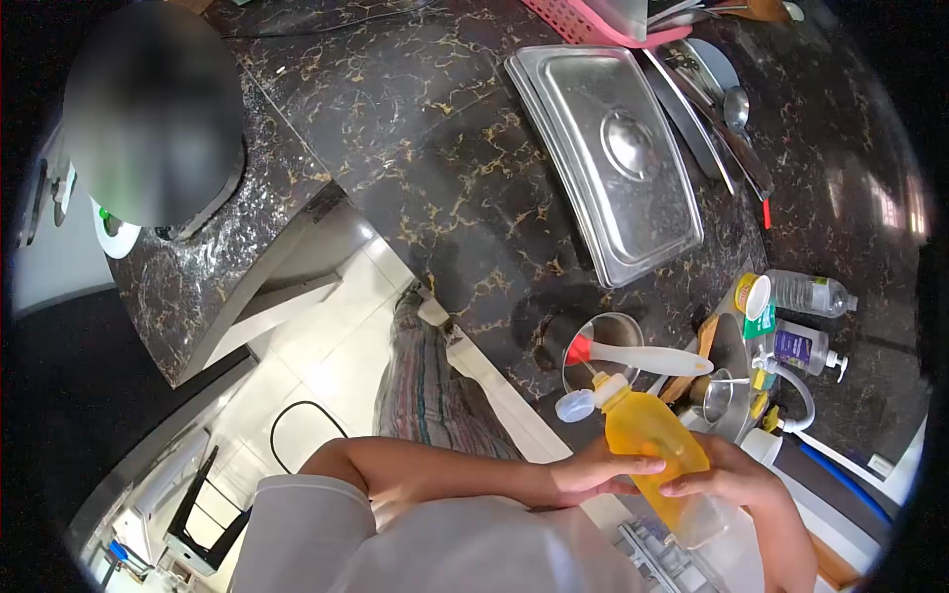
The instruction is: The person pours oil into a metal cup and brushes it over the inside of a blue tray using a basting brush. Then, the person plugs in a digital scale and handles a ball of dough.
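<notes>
My left hand and my right hand are both closed around a clear plastic bottle of yellow liquid. Its white neck points up and left, and the translucent flip cap hangs open. The bottle is tilted, with its mouth close to the near rim of a round metal pot on the counter. Across that pot lies a utensil with a red head and a whitish handle; its exact kind is unclear. Whether any liquid is flowing I cannot tell.
Beyond the pot, a steel lidded pan lies on the dark marbled counter, beside knives and a spoon. A pink basket stands behind. To the right are a plastic bottle, a pump bottle and a sink tap.
</notes>
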Demonstrator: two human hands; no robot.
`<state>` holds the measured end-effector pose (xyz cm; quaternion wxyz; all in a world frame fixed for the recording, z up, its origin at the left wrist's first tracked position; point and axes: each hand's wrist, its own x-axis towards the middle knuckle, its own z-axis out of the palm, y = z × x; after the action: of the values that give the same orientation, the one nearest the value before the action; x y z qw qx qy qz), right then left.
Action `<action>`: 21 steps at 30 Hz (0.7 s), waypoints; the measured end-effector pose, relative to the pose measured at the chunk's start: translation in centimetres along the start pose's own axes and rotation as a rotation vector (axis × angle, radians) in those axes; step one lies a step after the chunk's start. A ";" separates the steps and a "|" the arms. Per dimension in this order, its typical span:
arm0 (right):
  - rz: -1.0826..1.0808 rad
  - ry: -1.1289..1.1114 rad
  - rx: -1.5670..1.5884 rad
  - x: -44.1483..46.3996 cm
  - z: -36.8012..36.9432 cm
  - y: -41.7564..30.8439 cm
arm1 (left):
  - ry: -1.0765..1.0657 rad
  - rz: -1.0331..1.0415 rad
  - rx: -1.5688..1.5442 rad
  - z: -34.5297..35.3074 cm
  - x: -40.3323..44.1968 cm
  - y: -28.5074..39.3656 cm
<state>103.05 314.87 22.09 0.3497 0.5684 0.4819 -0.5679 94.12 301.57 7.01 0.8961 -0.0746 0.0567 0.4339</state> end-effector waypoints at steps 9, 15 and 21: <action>0.066 -0.017 0.017 -1.0 -0.7 -1.8 | -0.086 -0.030 -0.080 0.4 0.9 0.0; 0.119 -0.035 0.083 -1.1 -1.0 -1.9 | -0.126 0.004 -0.071 0.4 1.4 -0.3; 0.110 -0.086 -0.032 -1.0 -1.4 -2.5 | -0.119 0.039 -0.039 0.8 1.0 0.0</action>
<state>101.23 316.78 23.61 0.4099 0.5636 0.4435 -0.5637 94.74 302.51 7.66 0.8875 -0.0653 -0.0036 0.4562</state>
